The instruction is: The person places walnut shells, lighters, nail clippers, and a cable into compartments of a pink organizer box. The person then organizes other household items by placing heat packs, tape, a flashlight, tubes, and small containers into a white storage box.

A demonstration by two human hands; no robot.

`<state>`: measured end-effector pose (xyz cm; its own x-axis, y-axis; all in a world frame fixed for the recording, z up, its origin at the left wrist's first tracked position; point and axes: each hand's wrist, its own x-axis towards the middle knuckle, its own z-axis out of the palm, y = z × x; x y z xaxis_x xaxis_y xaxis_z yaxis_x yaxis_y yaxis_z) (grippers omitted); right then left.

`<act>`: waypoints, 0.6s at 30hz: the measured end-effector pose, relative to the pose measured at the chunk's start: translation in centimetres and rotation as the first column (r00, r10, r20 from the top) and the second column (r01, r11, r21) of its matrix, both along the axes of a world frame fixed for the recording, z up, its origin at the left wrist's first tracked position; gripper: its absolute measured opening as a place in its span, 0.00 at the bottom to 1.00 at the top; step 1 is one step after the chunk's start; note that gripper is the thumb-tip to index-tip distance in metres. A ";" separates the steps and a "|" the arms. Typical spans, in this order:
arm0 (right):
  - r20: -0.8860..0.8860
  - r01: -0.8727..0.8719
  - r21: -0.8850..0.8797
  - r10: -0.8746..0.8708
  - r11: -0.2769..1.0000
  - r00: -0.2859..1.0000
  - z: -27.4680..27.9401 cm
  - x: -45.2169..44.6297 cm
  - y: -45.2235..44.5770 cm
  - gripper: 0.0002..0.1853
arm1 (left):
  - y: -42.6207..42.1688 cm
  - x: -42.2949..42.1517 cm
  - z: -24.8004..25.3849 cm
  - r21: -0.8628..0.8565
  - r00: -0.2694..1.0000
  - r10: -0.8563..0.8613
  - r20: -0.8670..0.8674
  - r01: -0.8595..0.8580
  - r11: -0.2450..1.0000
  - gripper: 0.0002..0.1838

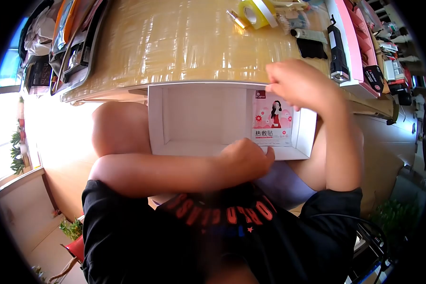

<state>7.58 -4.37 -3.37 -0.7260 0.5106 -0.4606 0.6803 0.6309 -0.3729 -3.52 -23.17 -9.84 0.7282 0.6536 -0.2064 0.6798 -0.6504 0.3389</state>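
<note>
A white open-topped box (201, 116) lies across my lap, against the table's front edge. In its right end is a pink and white heat patch packet (267, 120) with a drawn figure on it. My left hand (247, 161) is at the box's near side, below the packet, with curled fingers and the thumb pointing right. Over the far right corner of the box is my right hand (300, 87), closed, close to the packet's upper right. The undersides of both hands are hidden, so I cannot make out what they hold, if anything.
On the table (175, 42) lie a roll of yellow tape (254, 14), a small gold tube (237, 20), a white tube (310, 35) and a black device (337, 52). A pink organizer (359, 38) stands at right, a filled dark tray (78, 57) at left.
</note>
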 end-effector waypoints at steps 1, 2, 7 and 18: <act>0.039 0.173 -0.175 -0.169 0.969 0.985 1.4 0.6 0.5 0.15 | 0.4 -0.8 0.6 -0.017 0.999 -0.041 0.013 0.041 0.999 0.07; 0.106 0.266 -0.187 -0.250 0.946 0.962 3.2 1.0 1.1 0.15 | 1.0 -1.8 1.3 -0.030 0.996 -0.080 0.027 0.081 0.996 0.08; -0.250 0.463 -0.031 -0.456 0.886 0.854 4.5 3.8 4.4 0.12 | 5.9 -6.7 5.3 0.108 0.943 -0.018 0.331 -0.019 0.994 0.07; -0.732 0.465 0.266 -0.137 0.845 0.667 -3.2 -2.0 5.9 0.32 | 14.4 -13.9 3.3 -0.064 0.526 0.630 0.571 -0.736 0.673 0.15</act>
